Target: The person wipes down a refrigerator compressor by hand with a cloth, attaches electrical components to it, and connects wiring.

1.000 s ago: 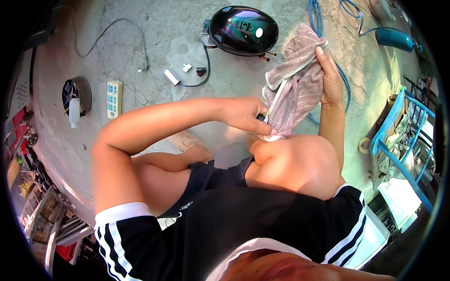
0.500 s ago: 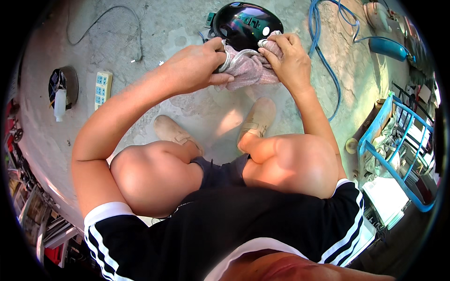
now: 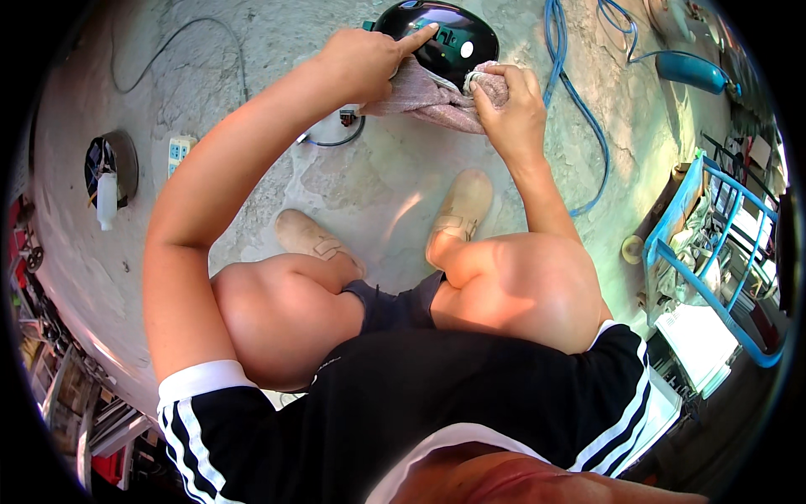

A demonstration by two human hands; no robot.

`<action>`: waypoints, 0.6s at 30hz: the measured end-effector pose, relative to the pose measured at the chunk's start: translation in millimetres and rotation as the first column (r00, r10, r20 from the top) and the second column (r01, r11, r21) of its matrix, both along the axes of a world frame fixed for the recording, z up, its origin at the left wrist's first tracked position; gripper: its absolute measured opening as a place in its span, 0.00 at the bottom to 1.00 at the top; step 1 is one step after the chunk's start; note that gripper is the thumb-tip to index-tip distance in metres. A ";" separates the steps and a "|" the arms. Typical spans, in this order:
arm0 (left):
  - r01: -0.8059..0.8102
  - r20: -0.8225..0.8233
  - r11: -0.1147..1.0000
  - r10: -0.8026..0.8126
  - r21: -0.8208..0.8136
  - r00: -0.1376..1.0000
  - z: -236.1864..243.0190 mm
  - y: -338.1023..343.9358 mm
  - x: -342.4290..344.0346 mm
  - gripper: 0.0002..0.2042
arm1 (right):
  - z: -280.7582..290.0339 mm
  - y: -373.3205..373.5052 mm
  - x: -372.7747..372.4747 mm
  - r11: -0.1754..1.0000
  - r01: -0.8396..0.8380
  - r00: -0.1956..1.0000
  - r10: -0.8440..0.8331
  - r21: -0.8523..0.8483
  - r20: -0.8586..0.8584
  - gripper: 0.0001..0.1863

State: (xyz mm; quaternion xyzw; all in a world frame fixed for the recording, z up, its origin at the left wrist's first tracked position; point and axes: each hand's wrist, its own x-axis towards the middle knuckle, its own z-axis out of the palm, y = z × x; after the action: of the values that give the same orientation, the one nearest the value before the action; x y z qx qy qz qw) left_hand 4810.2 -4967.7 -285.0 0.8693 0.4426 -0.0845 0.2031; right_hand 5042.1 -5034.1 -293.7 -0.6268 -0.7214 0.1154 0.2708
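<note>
A glossy black rounded housing [image 3: 474, 32] with teal markings and a white round spot lies on the floor at the far side. My left hand [image 3: 366, 67] reaches over its near left part, index finger stretched onto the black surface. The other fingers are curled around the left part of a pinkish cloth [image 3: 437, 107]; their tips are partly hidden. At the housing's near right edge my right hand [image 3: 514, 102] is closed on a bunched end of the same cloth. Between the hands the cloth hangs along the housing's near side.
A short cable with a dark connector [image 3: 347, 116] lies below my left wrist. Leftward are a power strip [image 3: 180, 153], a round container [image 3: 126, 168] with a white bottle [image 3: 107, 202], and a thin grey cord. Blue hose [image 3: 588, 118] and a blue metal rack [image 3: 697, 273] stand to the right.
My left hand has moved up and its index finger now reaches onto the housing. The cloth has spread leftward beneath it, and the cable with the connector has come into view.
</note>
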 end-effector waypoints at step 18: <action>-0.017 0.024 0.999 0.018 -0.030 1.000 -0.8 7.7 6.0 0.51 | 0.7 8.3 -5.2 1.000 -0.007 0.978 0.004 0.012 0.209 0.12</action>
State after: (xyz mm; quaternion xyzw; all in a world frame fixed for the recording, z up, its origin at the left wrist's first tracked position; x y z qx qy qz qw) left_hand 4816.3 -4960.0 -285.8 0.8633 0.4464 -0.0788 0.2222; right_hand 5036.9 -5025.7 -293.0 -0.6319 -0.7482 0.0454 0.1972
